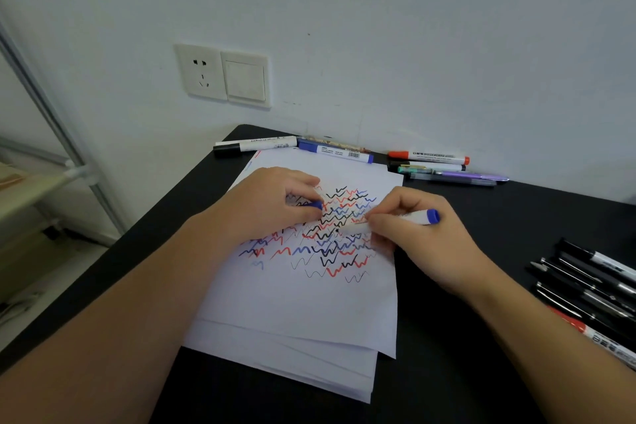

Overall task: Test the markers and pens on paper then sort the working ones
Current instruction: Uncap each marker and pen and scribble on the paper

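Desk: black, set against a pale wall

Paper: loose white stack at centre; top sheet covered in black, red and blue zigzags

Right hand: at 3 o'clock of the scribbles; fingers curled round a marker, white barrel, blue end pointing to 3 o'clock, tip end lying over the scribbles and pointing to 9 o'clock; whether the tip touches the sheet cannot be told

Left hand: at 9 o'clock of the scribbles, resting on the sheet; fingers pinching a blue cap

Back row, 12 o'clock of the paper, along the wall: black marker; blue marker, partly on the sheet's far edge

Back group, 1 o'clock: red marker; green pen; purple pen; lying side by side, close together

Right group, 4 o'clock at the desk edge: black pens in a tight bundle; second red marker nearest the viewer

Wall socket and switch: at 11 o'clock, above the desk

Metal rack: at 9 o'clock, off the desk
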